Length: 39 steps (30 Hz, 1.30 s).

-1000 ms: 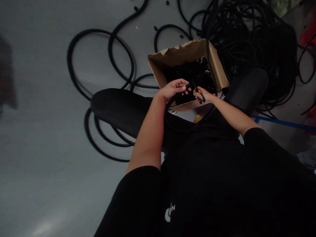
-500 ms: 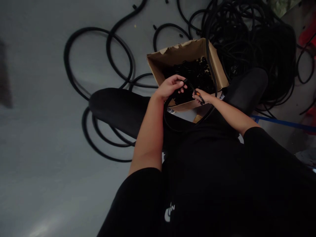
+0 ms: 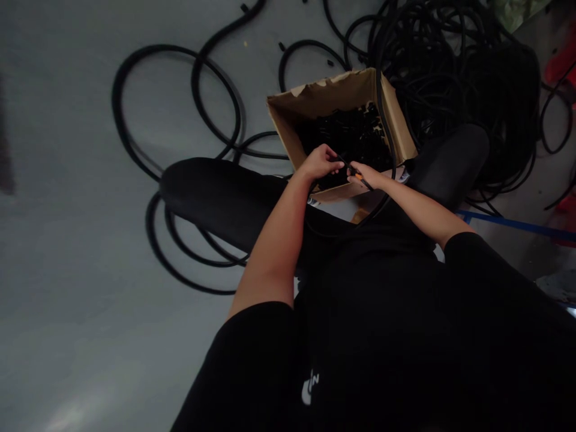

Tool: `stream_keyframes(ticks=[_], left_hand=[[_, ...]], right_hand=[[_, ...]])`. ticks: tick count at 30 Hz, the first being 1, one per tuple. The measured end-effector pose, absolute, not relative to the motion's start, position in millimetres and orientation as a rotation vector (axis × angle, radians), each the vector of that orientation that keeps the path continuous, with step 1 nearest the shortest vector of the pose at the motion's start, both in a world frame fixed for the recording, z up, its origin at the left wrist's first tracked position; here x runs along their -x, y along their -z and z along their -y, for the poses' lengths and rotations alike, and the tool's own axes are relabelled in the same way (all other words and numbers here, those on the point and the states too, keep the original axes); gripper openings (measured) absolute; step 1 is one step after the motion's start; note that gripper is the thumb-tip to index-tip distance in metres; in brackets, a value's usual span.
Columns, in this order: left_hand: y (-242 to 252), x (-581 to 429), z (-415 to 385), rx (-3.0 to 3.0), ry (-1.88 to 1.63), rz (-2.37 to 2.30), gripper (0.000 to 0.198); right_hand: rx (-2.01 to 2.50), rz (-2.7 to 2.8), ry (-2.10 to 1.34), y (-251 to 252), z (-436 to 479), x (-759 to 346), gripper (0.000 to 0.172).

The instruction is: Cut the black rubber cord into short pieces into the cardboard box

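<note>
As I watch through the head view, I see the left hand (image 3: 322, 163) pinching a black tube (image 3: 381, 102) and the right hand (image 3: 365, 173) wrapped around an orange-and-black tool (image 3: 359, 176) just beside it, both over the near side of a cardboard box (image 3: 399, 117) holding dark pieces (image 3: 344, 129).

Black shirt (image 3: 387, 342) with white logo (image 3: 306, 393)

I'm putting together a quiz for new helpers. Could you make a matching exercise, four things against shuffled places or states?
1. Cardboard box
2. Orange-and-black tool
3. Large black tangle
4. Left hand

A. On the floor, right of the box
B. Holding a black tube
C. Open-topped, dark pieces inside
D. In the right hand

Pairs: 1-C, 2-D, 3-A, 4-B
</note>
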<state>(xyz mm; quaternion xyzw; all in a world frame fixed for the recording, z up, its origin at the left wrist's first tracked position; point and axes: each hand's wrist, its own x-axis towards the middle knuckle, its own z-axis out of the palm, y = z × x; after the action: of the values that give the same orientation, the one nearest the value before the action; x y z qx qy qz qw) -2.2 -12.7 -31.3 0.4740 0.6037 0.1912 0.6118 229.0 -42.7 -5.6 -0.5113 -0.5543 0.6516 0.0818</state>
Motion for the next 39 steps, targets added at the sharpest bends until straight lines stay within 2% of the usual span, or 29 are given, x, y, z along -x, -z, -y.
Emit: stream_keyframes(ticks=[9, 23, 39], left_hand=[[7.7, 5.2, 10.4, -1.133, -0.420, -1.453, 0.035], [14.5, 0.3, 12.7, -1.123, -0.342, -1.448, 0.033], [18.6, 5.4, 8.8, -1.224, -0.257, -1.402, 0.029]], right_hand=[[1.711, 1.404, -1.920, -7.6, 39.2, -230.2, 0.029], [1.685, 1.425, -2.045, 14.6, 43.6, -229.0, 0.038], [1.762, 1.874, -1.682, 7.2, 43.2, -236.1, 0.020]])
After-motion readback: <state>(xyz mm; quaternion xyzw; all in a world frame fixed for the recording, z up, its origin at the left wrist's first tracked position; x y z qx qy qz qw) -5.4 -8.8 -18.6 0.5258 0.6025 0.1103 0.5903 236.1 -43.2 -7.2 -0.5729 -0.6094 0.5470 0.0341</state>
